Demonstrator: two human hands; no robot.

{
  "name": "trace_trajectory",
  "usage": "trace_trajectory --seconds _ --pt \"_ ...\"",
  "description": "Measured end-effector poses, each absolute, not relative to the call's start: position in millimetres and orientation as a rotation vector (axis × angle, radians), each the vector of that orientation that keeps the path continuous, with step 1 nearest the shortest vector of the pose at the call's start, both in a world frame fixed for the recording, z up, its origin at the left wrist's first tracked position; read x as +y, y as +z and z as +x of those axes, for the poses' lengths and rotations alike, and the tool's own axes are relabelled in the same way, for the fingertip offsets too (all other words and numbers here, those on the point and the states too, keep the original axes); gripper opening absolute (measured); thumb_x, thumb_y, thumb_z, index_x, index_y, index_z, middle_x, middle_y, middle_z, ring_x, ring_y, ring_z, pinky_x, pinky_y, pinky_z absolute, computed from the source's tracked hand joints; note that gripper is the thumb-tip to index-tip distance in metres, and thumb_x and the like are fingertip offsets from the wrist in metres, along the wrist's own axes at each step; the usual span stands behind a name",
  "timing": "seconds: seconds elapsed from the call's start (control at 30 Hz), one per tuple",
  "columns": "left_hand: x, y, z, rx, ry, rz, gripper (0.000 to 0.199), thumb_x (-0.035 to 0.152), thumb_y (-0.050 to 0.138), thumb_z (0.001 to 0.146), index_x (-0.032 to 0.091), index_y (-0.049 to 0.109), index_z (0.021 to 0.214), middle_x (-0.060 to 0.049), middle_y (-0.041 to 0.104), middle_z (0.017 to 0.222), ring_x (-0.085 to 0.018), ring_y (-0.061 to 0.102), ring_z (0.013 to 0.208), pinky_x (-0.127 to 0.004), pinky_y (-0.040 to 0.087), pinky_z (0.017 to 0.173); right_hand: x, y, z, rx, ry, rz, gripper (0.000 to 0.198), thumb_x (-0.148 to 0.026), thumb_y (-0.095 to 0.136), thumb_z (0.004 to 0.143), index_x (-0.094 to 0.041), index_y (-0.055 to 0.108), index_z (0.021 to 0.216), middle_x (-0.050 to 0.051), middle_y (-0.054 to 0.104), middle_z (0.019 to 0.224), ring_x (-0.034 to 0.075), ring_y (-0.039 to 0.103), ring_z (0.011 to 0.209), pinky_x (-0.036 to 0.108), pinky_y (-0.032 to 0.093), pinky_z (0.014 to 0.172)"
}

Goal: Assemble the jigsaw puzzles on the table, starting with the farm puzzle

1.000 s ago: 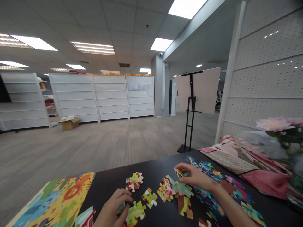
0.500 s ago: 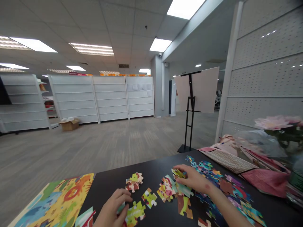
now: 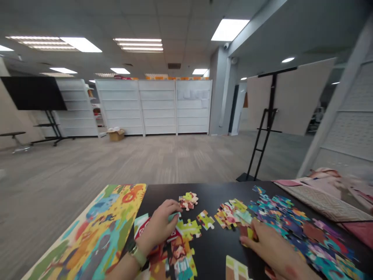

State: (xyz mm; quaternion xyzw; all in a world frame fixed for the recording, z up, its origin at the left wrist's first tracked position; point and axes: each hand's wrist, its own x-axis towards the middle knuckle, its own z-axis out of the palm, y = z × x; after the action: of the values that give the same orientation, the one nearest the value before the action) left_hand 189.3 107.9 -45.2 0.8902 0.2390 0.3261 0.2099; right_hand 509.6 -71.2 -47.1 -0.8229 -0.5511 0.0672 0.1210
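My left hand (image 3: pixel 160 223), with a light-banded watch at the wrist, is bent over the upper part of a partly joined puzzle (image 3: pixel 179 251). A teal puzzle piece (image 3: pixel 174 216) shows between its thumb and fingers. On the right, my right hand (image 3: pixel 269 245) pinches a brown and yellow puzzle piece (image 3: pixel 248 232), partly hidden by the fingers. Just beyond it lies a heap of farm-coloured pieces (image 3: pixel 230 214). A loose green piece (image 3: pixel 205 220) and a small joined cluster (image 3: pixel 188 200) lie between the hands. Near the front edge is a brown and green piece (image 3: pixel 236 268).
A colourful animal picture board (image 3: pixel 107 229) lies on the left of the black table (image 3: pixel 163 191). Many dark blue and purple pieces (image 3: pixel 294 225) spread across the right. Beyond them is a pink and patterned cloth bag (image 3: pixel 317 198). A black easel stand (image 3: pixel 266 128) is behind the table.
My view has turned left. My right hand has moved from the green piece at the heap towards me, onto the brown and yellow piece. My left hand stays at the joined puzzle.
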Motion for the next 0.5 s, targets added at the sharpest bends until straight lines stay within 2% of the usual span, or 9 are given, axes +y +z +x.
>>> trace_trajectory --seconds 0.1,0.17,0.23,0.3,0.4,0.43,0.5 --pt "107 -46 189 0.667 0.879 2.484 0.026 0.009 0.053 0.088 0.025 0.069 0.101 -0.004 0.069 0.111 -0.021 0.064 0.108 -0.034 0.051 0.097 -66 -50 514 -1.679 0.286 -2.315 0.023 -0.048 0.063 0.071 -0.026 0.056 0.073 0.01 0.073 0.082 0.032 0.069 0.08 0.039 0.048 0.071" --pt "107 -47 189 0.651 0.859 2.498 0.027 0.009 0.054 0.087 0.025 0.069 0.103 -0.004 0.069 0.112 -0.021 0.063 0.109 -0.032 0.051 0.097 -61 -50 516 -1.648 0.318 -2.207 0.025 -0.045 0.064 0.065 -0.025 0.06 0.081 0.01 0.073 0.088 0.033 0.069 0.087 0.04 0.052 0.076" --pt "107 -47 188 0.627 0.848 2.514 0.026 0.009 0.055 0.087 0.024 0.07 0.103 -0.004 0.069 0.112 -0.021 0.063 0.11 -0.033 0.051 0.097 -58 -50 511 -1.54 0.298 -2.087 0.037 -0.046 0.064 0.064 -0.025 0.064 0.095 0.01 0.074 0.099 0.033 0.069 0.095 0.041 0.054 0.082" --pt "107 -45 186 0.599 0.842 2.53 0.027 0.01 0.055 0.086 0.023 0.07 0.104 -0.005 0.069 0.114 -0.022 0.063 0.111 -0.034 0.05 0.098 -59 -50 495 -1.451 0.339 -1.959 0.046 -0.051 0.064 0.068 -0.026 0.064 0.107 0.011 0.075 0.107 0.033 0.07 0.099 0.04 0.056 0.085" --pt "109 -42 181 0.516 0.796 2.566 0.026 0.014 0.059 0.087 0.024 0.07 0.108 -0.005 0.068 0.118 -0.023 0.061 0.114 -0.034 0.049 0.1 -67 -51 447 -1.445 0.604 -1.729 0.049 -0.057 0.06 0.083 -0.026 0.062 0.12 0.011 0.076 0.11 0.03 0.073 0.096 0.036 0.059 0.081" --pt "110 -41 179 0.475 0.765 2.581 0.026 0.017 0.063 0.085 0.024 0.07 0.109 -0.005 0.068 0.119 -0.023 0.062 0.115 -0.034 0.049 0.1 -70 -51 428 -1.474 0.68 -1.667 0.046 -0.056 0.058 0.086 -0.027 0.063 0.121 0.011 0.076 0.111 0.03 0.074 0.094 0.035 0.06 0.079" --pt "110 -39 177 0.388 0.692 2.609 0.03 0.025 0.074 0.079 0.026 0.071 0.109 -0.004 0.068 0.12 -0.025 0.063 0.113 -0.035 0.049 0.1 -73 -51 393 -1.696 0.791 -1.58 0.037 -0.051 0.064 0.084 -0.031 0.068 0.114 0.007 0.078 0.105 0.029 0.074 0.089 0.033 0.059 0.077"
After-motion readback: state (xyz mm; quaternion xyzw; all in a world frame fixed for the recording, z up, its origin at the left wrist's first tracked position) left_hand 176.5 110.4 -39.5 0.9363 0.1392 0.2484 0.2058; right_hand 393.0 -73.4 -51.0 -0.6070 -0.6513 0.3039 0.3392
